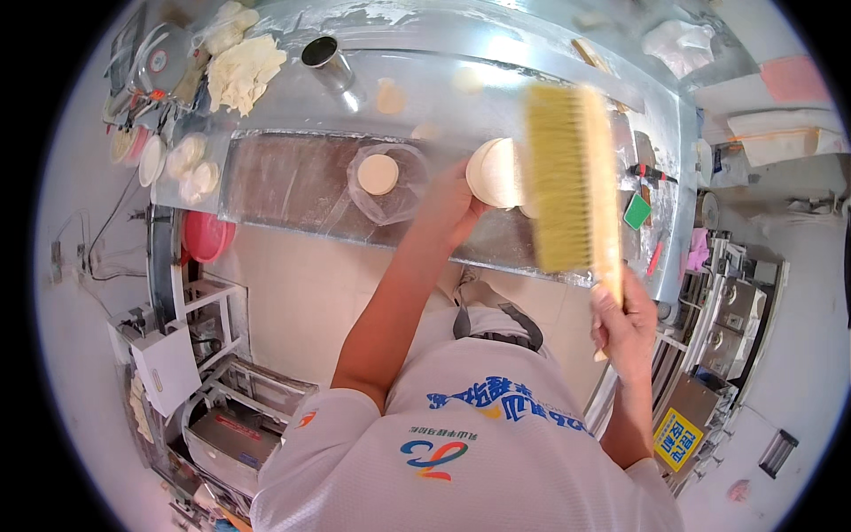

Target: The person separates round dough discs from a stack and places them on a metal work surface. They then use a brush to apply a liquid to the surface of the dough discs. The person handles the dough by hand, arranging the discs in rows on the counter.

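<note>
My left hand (461, 206) is closed around the near left side of a stack of pale round dough wrappers (493, 173), held over the worktable. A wooden-handled brush (605, 195) with long yellow-green bristles is gripped by its lower end in my right hand (625, 324). Its bristles face left, toward the wrappers, and partly cover them; I cannot tell whether they touch. Left of my left hand, another pale round stack (378, 174) sits on a clear plastic bag (390, 206).
A steel cup (326, 60) stands tilted-looking at the back of the metal table (425, 66). Cloths (245, 74) and bagged pale rounds (197, 173) lie at the left. A green scraper (636, 211) and red-handled tool (654, 257) lie right of the brush. A pink basin (209, 236) is below the left edge.
</note>
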A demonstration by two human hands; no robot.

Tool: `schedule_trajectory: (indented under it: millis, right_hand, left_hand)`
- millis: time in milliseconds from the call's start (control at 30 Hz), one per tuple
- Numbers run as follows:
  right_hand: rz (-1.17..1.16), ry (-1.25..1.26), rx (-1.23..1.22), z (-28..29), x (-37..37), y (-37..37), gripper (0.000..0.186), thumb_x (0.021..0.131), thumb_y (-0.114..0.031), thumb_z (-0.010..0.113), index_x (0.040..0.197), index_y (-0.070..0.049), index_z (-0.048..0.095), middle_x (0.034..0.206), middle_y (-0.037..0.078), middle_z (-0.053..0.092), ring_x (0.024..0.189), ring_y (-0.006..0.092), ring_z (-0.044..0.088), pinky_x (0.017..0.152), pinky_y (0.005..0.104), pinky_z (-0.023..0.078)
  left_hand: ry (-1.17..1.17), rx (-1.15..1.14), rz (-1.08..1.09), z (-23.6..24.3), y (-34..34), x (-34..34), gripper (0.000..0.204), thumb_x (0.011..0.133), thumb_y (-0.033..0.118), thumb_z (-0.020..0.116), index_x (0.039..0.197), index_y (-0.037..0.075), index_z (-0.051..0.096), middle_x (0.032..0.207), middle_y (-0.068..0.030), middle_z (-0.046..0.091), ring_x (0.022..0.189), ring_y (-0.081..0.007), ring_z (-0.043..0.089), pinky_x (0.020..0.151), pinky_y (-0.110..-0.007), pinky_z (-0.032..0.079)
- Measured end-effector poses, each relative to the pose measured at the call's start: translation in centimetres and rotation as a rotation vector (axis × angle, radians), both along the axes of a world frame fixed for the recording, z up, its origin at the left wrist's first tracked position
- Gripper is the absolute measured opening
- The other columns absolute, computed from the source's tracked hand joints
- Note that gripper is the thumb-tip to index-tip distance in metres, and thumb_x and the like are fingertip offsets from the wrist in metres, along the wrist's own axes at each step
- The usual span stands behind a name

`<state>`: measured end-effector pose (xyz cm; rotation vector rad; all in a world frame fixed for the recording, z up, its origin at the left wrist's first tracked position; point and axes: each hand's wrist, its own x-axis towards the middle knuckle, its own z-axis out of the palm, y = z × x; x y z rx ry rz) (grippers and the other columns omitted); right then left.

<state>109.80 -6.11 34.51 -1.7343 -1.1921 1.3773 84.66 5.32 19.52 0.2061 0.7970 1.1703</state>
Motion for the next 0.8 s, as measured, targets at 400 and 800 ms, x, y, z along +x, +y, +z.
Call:
schedule_trajectory:
  millis: [400, 800]
  right_hand:
    - [0.147, -0.202, -0.013, 1.0, 2.3, 4.9, 0.035, 0.106, -0.023, 0.069, 0.135, -0.004, 0.068, 0.066, -0.005, 0.055, 0.047, 0.0023, 0.045, 0.043, 0.0221, 0.035]
    - [-0.028, -0.071, 0.091, -0.8, -0.7, 7.3, 0.039, 0.104, -0.025, 0.073, 0.137, -0.005, 0.068, 0.066, -0.003, 0.054, 0.047, 0.0033, 0.045, 0.043, 0.0236, 0.036]
  left_hand:
    - [-0.028, 0.047, -0.218, 0.5, -0.2, 0.3, 0.038, 0.106, 0.004, 0.058, 0.143, -0.006, 0.061, 0.133, -0.0120, 0.070, 0.116, -0.0195, 0.071, 0.098, -0.036, 0.061]
    - [-0.001, 0.048, -0.437, 0.6, -0.9, 0.5, 0.036, 0.102, 0.004, 0.064, 0.136, -0.007, 0.065, 0.129, -0.0142, 0.072, 0.113, -0.0209, 0.073, 0.096, -0.038, 0.063]
